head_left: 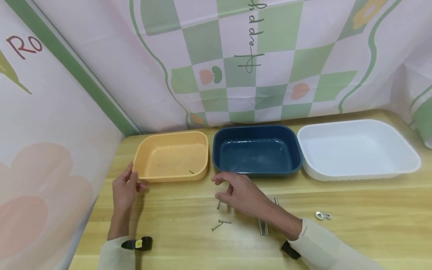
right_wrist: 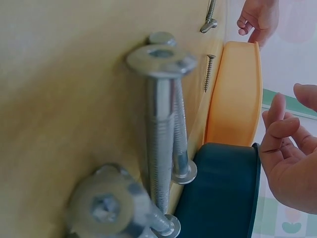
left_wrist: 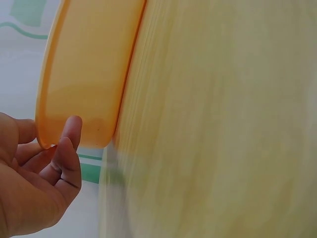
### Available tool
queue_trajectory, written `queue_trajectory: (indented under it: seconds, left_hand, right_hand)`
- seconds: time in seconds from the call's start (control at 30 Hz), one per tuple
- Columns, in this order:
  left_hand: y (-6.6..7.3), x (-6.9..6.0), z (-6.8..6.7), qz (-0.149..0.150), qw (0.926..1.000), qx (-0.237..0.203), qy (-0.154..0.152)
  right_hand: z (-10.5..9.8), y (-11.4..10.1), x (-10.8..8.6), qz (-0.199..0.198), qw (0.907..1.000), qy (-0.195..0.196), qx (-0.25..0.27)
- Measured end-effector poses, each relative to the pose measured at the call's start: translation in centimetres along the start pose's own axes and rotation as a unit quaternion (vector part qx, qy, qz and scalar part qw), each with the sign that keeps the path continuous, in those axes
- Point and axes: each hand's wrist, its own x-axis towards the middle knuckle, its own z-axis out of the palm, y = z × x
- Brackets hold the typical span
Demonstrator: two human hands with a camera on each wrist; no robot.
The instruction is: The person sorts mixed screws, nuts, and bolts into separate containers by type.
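My left hand (head_left: 125,189) is at the front left corner of a yellow plastic tray (head_left: 173,178), holding its rim between thumb and fingers. Inside that tray lies one small screw (head_left: 191,172). My right hand (head_left: 241,193) hovers in front of a dark blue tray (head_left: 258,174), its fingers loosely bent and nothing between them. Below it, a few small screws (head_left: 225,221) lie on the wooden table. Several long bolts (head_left: 260,227) sit beneath the right forearm, partly hidden by it; the right wrist view shows their flat socket heads on a bolt (right_wrist: 161,99) up close.
A white tray (head_left: 357,176) stands at the right end of the row of trays. Two nut-like metal pieces (head_left: 319,215) lie on the table (head_left: 175,240) in front of it. Behind the trays hangs a checked cloth (head_left: 239,97), and a printed panel (head_left: 60,112) borders the left side.
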Motion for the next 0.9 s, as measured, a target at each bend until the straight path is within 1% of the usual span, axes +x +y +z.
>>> queue_trajectory:
  seconds: [0.27,0.47,0.67,0.9]
  left_hand:
    - [-0.1,0.0,0.0,0.001,1.0,0.008,0.002]
    - [-0.2,0.1,-0.1,0.004,1.0,0.004,0.003]
    - [-0.3,0.0,-0.2,0.007,0.9999,0.012,0.005]
    - [-0.2,0.0,-0.1,0.002,1.0,0.003,0.003]
  right_hand:
    - [0.0,0.0,-0.5,0.011,0.9999,-0.013,-0.001]
    - [0.2,0.2,-0.8,0.013,0.9998,-0.016,0.003]
    - [0.5,0.4,-1.2,0.017,0.9997,-0.02,0.004]
    - [0.7,0.6,-1.5,0.019,0.9995,-0.025,0.008]
